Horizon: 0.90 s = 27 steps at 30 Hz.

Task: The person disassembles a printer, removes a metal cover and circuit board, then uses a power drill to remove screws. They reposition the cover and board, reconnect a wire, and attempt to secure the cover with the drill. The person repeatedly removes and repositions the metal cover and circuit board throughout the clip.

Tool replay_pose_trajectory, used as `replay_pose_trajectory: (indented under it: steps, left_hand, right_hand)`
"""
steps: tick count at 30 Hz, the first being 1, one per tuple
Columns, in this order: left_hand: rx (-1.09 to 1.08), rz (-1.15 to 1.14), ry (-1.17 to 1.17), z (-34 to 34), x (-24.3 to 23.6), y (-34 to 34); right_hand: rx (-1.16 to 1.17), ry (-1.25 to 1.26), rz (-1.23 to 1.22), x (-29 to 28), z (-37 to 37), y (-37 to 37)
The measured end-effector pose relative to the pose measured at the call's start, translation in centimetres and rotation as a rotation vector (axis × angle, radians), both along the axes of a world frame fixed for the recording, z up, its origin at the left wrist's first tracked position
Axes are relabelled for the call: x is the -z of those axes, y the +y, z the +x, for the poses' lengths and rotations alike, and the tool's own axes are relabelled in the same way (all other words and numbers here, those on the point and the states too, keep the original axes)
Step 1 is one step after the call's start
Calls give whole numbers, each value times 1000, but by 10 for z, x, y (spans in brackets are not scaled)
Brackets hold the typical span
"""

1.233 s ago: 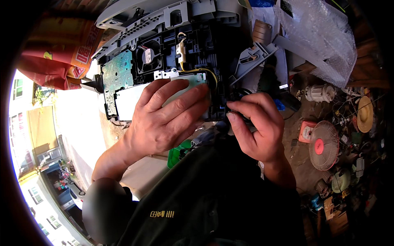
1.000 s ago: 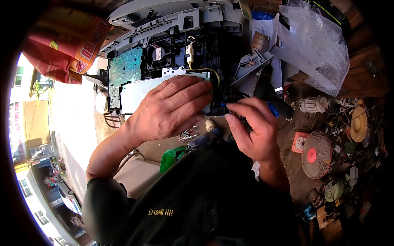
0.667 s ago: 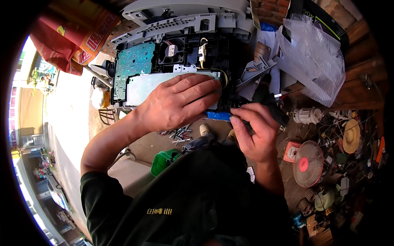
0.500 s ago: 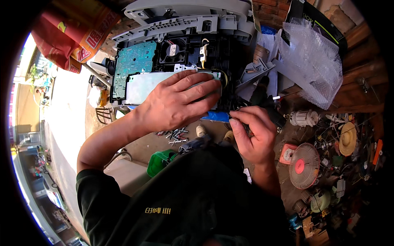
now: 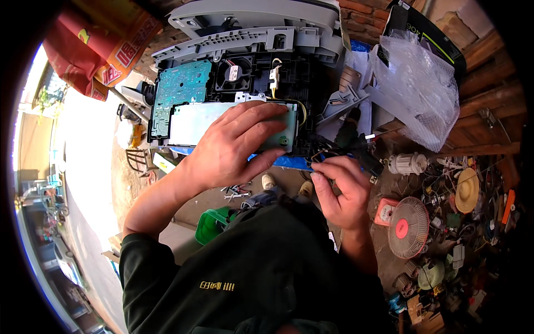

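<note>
An opened black machine body (image 5: 303,83), like a printer's insides, has a green circuit board (image 5: 183,83), a small black fan (image 5: 233,73) and a pale flat plate (image 5: 186,121) along its near side. My left hand (image 5: 236,142) lies over this plate, fingers stretched across its right part and thumb apart by the near edge. A white connector with yellow wires (image 5: 273,78) sits beyond my fingertips. Beside the machine's near right corner, my right hand (image 5: 347,192) has thumb and index finger pinched together. Whatever is between those fingertips is too small to make out. Dark cables lie just beyond it.
Grey plastic covers (image 5: 250,39) stand behind the machine. Bubble wrap (image 5: 417,89) hangs at the right, above a floor cluttered with a round fan (image 5: 409,228), a straw hat (image 5: 469,190) and parts. Near my feet are a green bin (image 5: 210,225) and scattered tools (image 5: 236,192).
My left hand has shifted slightly nearer me and left, uncovering the plate's right end. My right hand keeps its pinch and has barely moved. The whole view has shifted a little.
</note>
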<state>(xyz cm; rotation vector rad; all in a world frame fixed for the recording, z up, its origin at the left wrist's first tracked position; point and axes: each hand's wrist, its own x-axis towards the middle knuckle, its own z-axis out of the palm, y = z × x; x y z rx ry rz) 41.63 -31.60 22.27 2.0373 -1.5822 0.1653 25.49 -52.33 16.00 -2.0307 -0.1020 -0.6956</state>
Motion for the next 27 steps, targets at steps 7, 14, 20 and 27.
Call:
replay_pose_trajectory:
  steps: [7,14,20,27]
  left_hand:
    - [-83,81,-9,-7,-10,-8]
    - [-50,62,-14,-3,-2,-12]
    - [-218,96,-110,-22,6,0]
    - [-317,67,-84,-43,16,6]
  right_hand:
    - [-16,19,0,5,-4,-4]
    - [14,-36,4,5,-17,-20]
    - [217,-35,176,30,-47,-58]
    - [473,208,582,139,-36,-118]
